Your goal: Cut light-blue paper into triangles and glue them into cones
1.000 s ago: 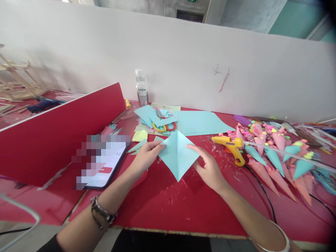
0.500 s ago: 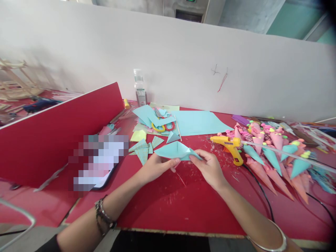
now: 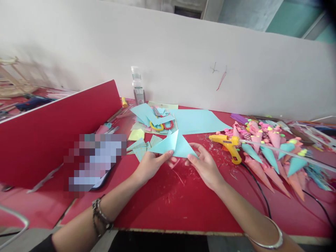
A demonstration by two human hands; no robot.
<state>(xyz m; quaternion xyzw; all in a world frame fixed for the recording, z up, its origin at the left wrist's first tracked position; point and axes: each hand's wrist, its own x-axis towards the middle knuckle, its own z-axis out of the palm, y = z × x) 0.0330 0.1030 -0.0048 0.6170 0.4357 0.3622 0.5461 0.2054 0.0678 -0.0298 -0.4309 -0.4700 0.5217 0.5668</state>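
A light blue folded paper (image 3: 181,146) is held between both hands above the red table (image 3: 183,206), with pointed flaps standing up. My left hand (image 3: 154,163) pinches its left side, thumb in front near the middle fold. At the right corner, my right hand (image 3: 204,163) grips the paper between thumb and fingers. Patterned green paper pieces (image 3: 139,147) lie just beyond my left hand. Behind the folded paper are scissors with yellow and red handles (image 3: 156,126) on paper scraps, and a large light blue sheet (image 3: 199,120).
A yellow glue gun (image 3: 229,145) lies to the right, beside many pink and blue paper cones (image 3: 270,157). On the left are a phone (image 3: 102,164), partly blurred out, and a red divider (image 3: 63,129). A clear bottle (image 3: 138,87) stands by the white wall (image 3: 173,59).
The paper has changed from a wide, open, boat-like form to one with raised triangular points. My hands stay on it, and the left thumb has shifted slightly. The view has turned a little.
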